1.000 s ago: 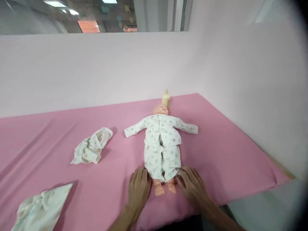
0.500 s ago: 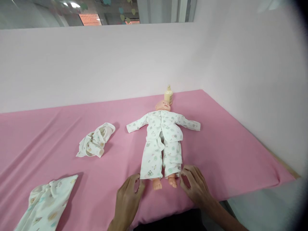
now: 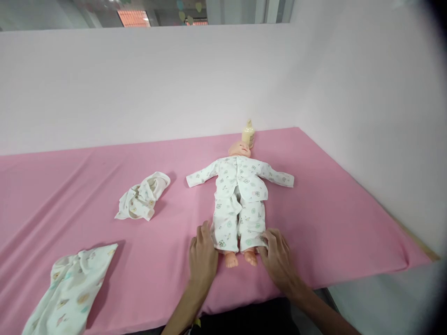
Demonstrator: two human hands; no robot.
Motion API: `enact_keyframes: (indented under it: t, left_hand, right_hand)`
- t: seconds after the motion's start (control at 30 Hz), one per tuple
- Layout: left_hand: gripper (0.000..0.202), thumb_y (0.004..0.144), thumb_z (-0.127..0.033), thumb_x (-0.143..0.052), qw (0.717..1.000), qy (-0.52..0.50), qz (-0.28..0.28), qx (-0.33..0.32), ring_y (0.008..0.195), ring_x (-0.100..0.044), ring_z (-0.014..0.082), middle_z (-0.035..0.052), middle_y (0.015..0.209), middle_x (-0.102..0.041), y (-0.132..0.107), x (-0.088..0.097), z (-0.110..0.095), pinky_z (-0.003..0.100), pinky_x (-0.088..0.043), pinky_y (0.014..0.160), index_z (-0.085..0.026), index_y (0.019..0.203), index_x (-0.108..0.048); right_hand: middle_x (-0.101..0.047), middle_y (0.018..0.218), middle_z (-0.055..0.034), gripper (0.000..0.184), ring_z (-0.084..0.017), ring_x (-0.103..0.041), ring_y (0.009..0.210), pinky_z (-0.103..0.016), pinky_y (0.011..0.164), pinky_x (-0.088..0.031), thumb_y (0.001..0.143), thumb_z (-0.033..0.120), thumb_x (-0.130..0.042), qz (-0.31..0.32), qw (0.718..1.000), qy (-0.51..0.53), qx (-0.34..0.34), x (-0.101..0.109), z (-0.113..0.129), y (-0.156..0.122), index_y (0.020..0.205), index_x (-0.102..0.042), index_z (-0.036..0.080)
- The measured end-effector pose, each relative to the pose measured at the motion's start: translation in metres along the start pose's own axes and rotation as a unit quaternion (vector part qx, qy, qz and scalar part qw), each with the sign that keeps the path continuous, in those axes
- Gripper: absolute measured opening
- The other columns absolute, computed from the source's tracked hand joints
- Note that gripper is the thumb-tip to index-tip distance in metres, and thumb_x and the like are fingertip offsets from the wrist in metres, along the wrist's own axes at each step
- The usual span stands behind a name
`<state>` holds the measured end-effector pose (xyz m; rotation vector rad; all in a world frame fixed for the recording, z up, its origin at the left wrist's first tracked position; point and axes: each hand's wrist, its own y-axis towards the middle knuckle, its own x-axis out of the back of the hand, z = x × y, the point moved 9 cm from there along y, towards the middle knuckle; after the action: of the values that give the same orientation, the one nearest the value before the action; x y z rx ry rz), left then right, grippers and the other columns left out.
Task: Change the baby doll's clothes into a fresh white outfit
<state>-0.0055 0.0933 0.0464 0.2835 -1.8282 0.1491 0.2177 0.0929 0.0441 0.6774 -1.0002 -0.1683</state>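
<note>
A baby doll lies on its back with its head at the far side and bare feet towards me. It wears a white printed jacket, sleeves spread wide and the front parted at the bottom, and matching trousers. My left hand is closed at the lower left trouser leg, fingers along its outer side and the thumb near the hem; the fingertips are partly hidden. At the other leg, my right hand pinches the outer edge of the cloth near the hem.
The doll rests on a pink-covered table. A pale yellow pump bottle stands behind its head. To the left lie a crumpled white garment and a printed cloth garment. White walls border the back and right.
My left hand has moved up along the left trouser leg, and that leg now lies narrower. My right hand stays at the right hem. The view has shifted slightly.
</note>
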Motion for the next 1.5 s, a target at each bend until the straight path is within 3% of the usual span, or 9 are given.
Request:
enact_keyframes:
  t: [0.23,0.5,0.67,0.9,1.07,1.17,1.3,1.4,1.5]
  left_hand:
    - [0.063,0.084,0.004,-0.031,0.990,0.069,0.030,-0.115,0.109,-0.063,0.0203,0.0142,0.150,-0.038,-0.037,0.011,-0.004,0.026,-0.052,0.074,-0.017,0.144,-0.033]
    - [0.041,0.092,-0.011,-0.043,0.981,0.048,-0.132,-0.137,0.101,-0.064,0.0204,0.0149,0.131,-0.051,-0.051,0.013,0.006,0.027,-0.054,0.067,-0.016,0.133,-0.045]
    - [0.025,0.090,-0.012,-0.056,0.921,-0.043,-0.245,-0.298,0.094,-0.058,0.0210,0.0120,0.106,-0.055,-0.060,0.039,-0.017,0.032,-0.051,0.076,-0.018,0.114,-0.057]
    - [0.021,0.090,-0.008,-0.052,0.921,-0.182,-0.174,-0.296,0.090,-0.057,0.0169,0.0081,0.101,-0.057,-0.055,0.037,-0.012,0.029,-0.049,0.077,-0.018,0.105,-0.061]
    - [0.023,0.096,-0.014,-0.042,0.945,-0.263,-0.064,-0.181,0.095,-0.060,0.0152,0.0059,0.104,-0.062,-0.041,0.015,0.013,0.027,-0.052,0.079,-0.018,0.103,-0.063]
    - [0.023,0.096,-0.016,-0.043,0.956,-0.213,-0.078,-0.189,0.097,-0.060,0.0173,0.0053,0.103,-0.064,-0.043,0.012,0.023,0.030,-0.051,0.082,-0.019,0.104,-0.064]
    - [0.026,0.091,-0.013,-0.049,0.958,-0.054,-0.161,-0.231,0.103,-0.058,0.0251,0.0104,0.110,-0.063,-0.056,0.017,0.024,0.040,-0.047,0.087,-0.018,0.112,-0.063]
    - [0.037,0.089,-0.012,-0.056,0.932,-0.003,-0.208,-0.296,0.109,-0.056,0.0283,0.0152,0.117,-0.059,-0.067,0.022,0.005,0.042,-0.046,0.090,-0.018,0.126,-0.057]
    - [0.037,0.087,-0.005,-0.057,0.894,-0.008,-0.236,-0.381,0.105,-0.058,0.0244,0.0120,0.110,-0.060,-0.074,0.030,-0.023,0.039,-0.047,0.088,-0.022,0.119,-0.059]
  right_hand:
    - [-0.058,0.114,-0.0135,0.026,-0.026,-0.056,0.104,-0.041,0.085,-0.052,0.090,0.007,-0.045,0.000,0.998,-0.004,0.060,0.001,0.006,-0.008,0.113,-0.051,0.017]
    - [-0.059,0.112,-0.0164,0.032,-0.029,-0.055,0.101,-0.047,0.084,-0.051,0.090,0.012,-0.047,0.042,0.996,-0.060,0.044,-0.006,0.001,-0.006,0.121,-0.053,0.016]
    - [-0.059,0.102,-0.0127,0.026,-0.025,-0.055,0.091,-0.042,0.079,-0.051,0.087,0.006,-0.052,-0.023,0.996,-0.028,0.082,0.014,0.011,0.000,0.110,-0.057,0.018]
    - [-0.059,0.104,-0.0092,0.019,-0.021,-0.058,0.101,-0.038,0.088,-0.050,0.092,0.013,-0.049,0.046,0.978,0.197,0.049,0.020,0.012,0.004,0.106,-0.059,0.020]
    - [-0.058,0.100,-0.0066,0.022,-0.017,-0.061,0.096,-0.030,0.084,-0.052,0.099,0.027,-0.043,0.185,0.892,0.397,-0.113,0.006,-0.005,0.007,0.083,-0.057,0.020]
    - [-0.057,0.098,-0.0059,0.023,-0.017,-0.061,0.094,-0.030,0.082,-0.053,0.098,0.030,-0.044,0.229,0.854,0.445,-0.139,0.004,-0.010,0.003,0.080,-0.053,0.020]
    - [-0.057,0.093,-0.0031,0.005,-0.016,-0.059,0.085,-0.028,0.077,-0.054,0.090,0.022,-0.054,0.234,0.898,0.359,-0.102,0.004,-0.011,-0.011,0.091,-0.049,0.021]
    - [-0.055,0.084,-0.0016,0.011,-0.016,-0.055,0.075,-0.029,0.067,-0.051,0.086,0.012,-0.053,0.136,0.965,0.221,-0.028,0.014,-0.007,-0.019,0.089,-0.047,0.021]
    - [-0.057,0.084,-0.0034,0.020,-0.018,-0.055,0.075,-0.033,0.068,-0.050,0.088,0.007,-0.050,0.051,0.991,0.110,0.055,0.024,0.010,-0.020,0.102,-0.054,0.021]
